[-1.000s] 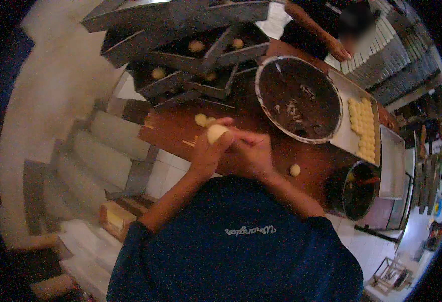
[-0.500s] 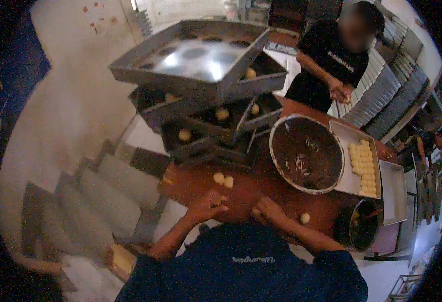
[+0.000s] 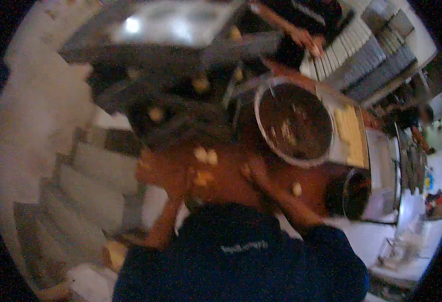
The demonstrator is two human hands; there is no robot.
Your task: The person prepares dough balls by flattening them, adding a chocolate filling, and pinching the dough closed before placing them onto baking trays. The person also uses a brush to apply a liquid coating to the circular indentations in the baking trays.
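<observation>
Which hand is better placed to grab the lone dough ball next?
Likely the right hand: the lone dough ball lies to its right, nearer to it than to the left hand.

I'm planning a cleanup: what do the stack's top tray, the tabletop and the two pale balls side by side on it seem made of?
Top tray: probably metal, grey and fairly shiny, given its bright glare. Tabletop: perhaps wood, from its reddish-brown colour; blur hides grain and finish. Two pale balls: likely dough, cream and matte, showing no glints; blur hides their texture.
</observation>
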